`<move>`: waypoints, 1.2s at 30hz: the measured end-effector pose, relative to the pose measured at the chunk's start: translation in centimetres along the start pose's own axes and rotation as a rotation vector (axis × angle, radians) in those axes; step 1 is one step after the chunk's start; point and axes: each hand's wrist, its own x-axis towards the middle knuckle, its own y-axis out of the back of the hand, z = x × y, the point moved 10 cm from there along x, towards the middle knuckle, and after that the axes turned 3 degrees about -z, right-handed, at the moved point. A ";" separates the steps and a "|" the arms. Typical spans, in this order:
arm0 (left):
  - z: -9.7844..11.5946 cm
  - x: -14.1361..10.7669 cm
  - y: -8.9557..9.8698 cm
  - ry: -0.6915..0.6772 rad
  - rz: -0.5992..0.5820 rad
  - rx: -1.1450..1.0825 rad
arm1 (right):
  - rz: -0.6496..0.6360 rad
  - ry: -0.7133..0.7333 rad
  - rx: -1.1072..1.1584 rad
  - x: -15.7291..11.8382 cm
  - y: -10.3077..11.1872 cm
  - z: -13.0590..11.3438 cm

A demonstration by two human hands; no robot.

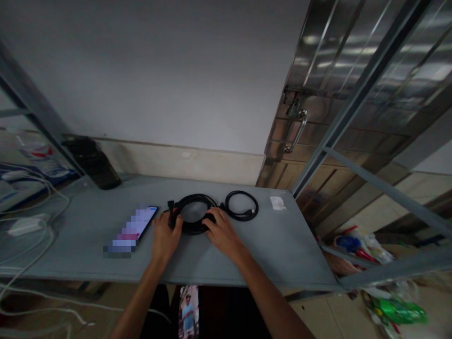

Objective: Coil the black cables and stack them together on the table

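Observation:
A thick coil of black cable point(195, 230) lies on the grey tabletop point(268, 254). My left hand point(167, 235) has its fingers closed on the left side of the coil, just below an upright black plug point(171, 205). Gripping the opposite side is my right hand point(221, 231), with the thumb and fingers bent around the cable. Close to the right fingers lies a thinner loop of black cable point(242, 192), with a plug point(250, 212) at its lower right.
A lit phone point(132, 230) lies left of my hands; another phone point(189, 310) is below the table edge. A dark bottle point(93, 162) stands at the back left, near white cords point(51, 230). White paper point(277, 203) sits at right, by a metal frame post point(314, 167).

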 end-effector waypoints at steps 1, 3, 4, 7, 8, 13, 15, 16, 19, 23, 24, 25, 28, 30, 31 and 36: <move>-0.3 -0.2 0.0 0.000 0.012 0.010 | 0.024 -0.035 0.050 -0.2 0.0 0.5; -1.0 -0.4 -0.1 0.024 0.025 0.008 | 0.072 -0.118 0.131 -0.6 -0.1 1.5; -1.3 -0.5 -0.2 0.035 0.024 0.006 | 0.092 -0.160 0.151 -0.8 -0.2 2.1; -1.8 -0.8 -0.5 0.040 0.010 0.002 | 0.162 -0.266 0.253 -1.2 -0.8 3.9; -1.7 -0.8 -0.6 0.027 0.011 0.004 | 0.192 -0.290 0.319 -1.3 -1.0 4.6; -0.1 -1.1 -0.9 -0.095 0.017 0.011 | 0.298 -0.312 0.534 -1.9 -1.7 7.0; 0.8 -1.4 -1.1 -0.158 -0.004 0.006 | 0.311 -0.303 0.550 -2.0 -1.8 7.4; 1.4 -1.5 -1.2 -0.194 -0.019 0.011 | 0.316 -0.298 0.559 -2.0 -1.9 7.6; 3.2 -2.2 -1.7 -0.319 -0.094 0.041 | 0.326 -0.290 0.571 -2.0 -2.1 7.8; 5.3 -3.6 -2.8 -0.503 -0.250 0.031 | 0.328 -0.285 0.565 -1.9 -2.2 8.0; 5.6 -4.0 -3.1 -0.539 -0.281 0.028 | 0.326 -0.284 0.561 -1.9 -2.2 8.1; 5.9 -4.2 -3.2 -0.568 -0.303 0.028 | 0.326 -0.283 0.555 -1.9 -2.1 8.1; 6.0 -4.5 -3.4 -0.591 -0.317 0.021 | 0.322 -0.282 0.524 -1.9 -1.9 7.8; 5.8 -4.3 -3.3 -0.561 -0.298 0.011 | 0.318 -0.282 0.492 -1.9 -1.6 7.4; 5.7 -4.2 -3.2 -0.544 -0.290 0.008 | 0.317 -0.284 0.473 -2.0 -1.4 7.1; 5.9 -4.1 -3.3 -0.528 -0.308 0.013 | 0.266 -0.315 0.206 -2.4 1.0 7.2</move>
